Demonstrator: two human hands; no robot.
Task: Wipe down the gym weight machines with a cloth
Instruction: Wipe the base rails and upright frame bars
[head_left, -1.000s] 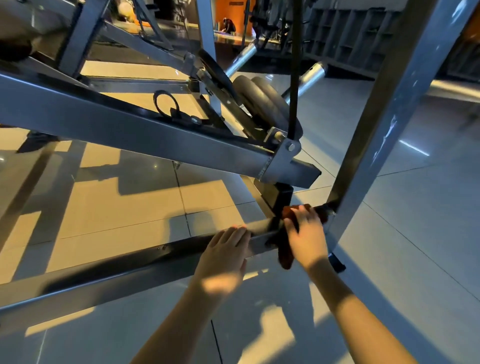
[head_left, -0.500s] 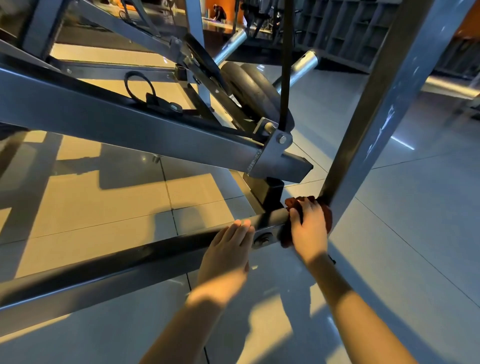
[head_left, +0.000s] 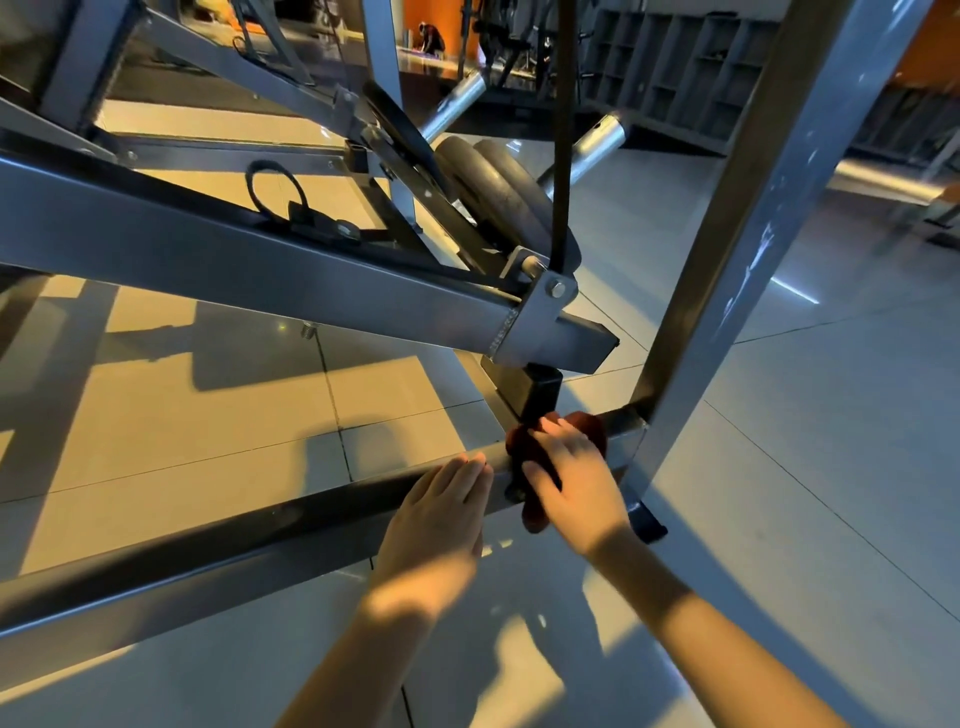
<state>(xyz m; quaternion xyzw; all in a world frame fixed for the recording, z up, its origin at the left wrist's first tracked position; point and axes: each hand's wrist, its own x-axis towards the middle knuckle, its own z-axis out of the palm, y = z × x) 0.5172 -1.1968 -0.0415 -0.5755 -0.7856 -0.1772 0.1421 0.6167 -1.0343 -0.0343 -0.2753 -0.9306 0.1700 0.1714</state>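
Observation:
A low dark steel bar (head_left: 218, 561) of the weight machine runs along the floor from the left edge to a grey upright post (head_left: 727, 270). My right hand (head_left: 576, 488) presses a dark red cloth (head_left: 589, 423) onto this bar, just left of the post's foot. The cloth is wrapped over the bar and hangs down under my palm. My left hand (head_left: 441, 509) lies flat on the same bar right beside it, fingers together, holding nothing. A sloping grey beam (head_left: 260, 275) of the machine passes above the bar.
Black weight plates (head_left: 498, 192) sit on a chrome sleeve behind the beam. A black cable (head_left: 562, 130) runs straight up from the beam's bracket. A black rubber foot (head_left: 647, 522) stands under the post. Glossy tiled floor lies on both sides; shelving stands far back.
My right hand with the cloth slid right toward the post, then back a little left along the bar. The left hand stays flat on the bar beside it.

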